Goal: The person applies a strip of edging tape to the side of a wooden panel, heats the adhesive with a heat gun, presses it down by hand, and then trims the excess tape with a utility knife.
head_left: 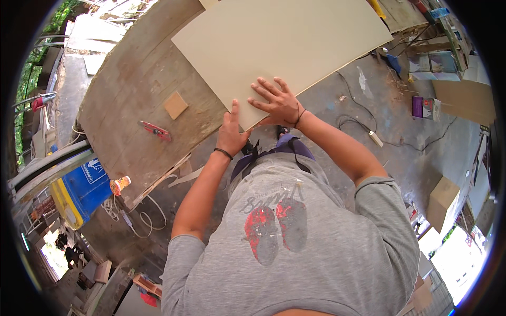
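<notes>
Right hand (276,105): spread open, palm down on the board by its nearest corner; it looks to be pressing, not gripping.
Left hand (232,131): forefinger stretched along the board's left edge; the other fingers are mostly hidden, so from where I stand I can't tell whether they pinch it.
Large cream rectangular board (279,47): lying flat at the worker's 12 o'clock, partly on a worn grey-brown wooden table (124,79).
Overhang: the edge running toward between 1 and 2 o'clock juts over the floor; too much weight from the right palm there could tip the board.
Corner: it points at the worker, so a slip or a sudden step forward could knock it and chip it.
Small square tan wooden piece (175,105): at 10 o'clock, apart from the board; a leftward swing could shove it.
Slim red hand tool (155,130): just past 9 o'clock, likewise at risk of being swept along.
Elongated white block (375,139): on the floor at 3 o'clock; a careless sidestep could mean a stumble.
</notes>
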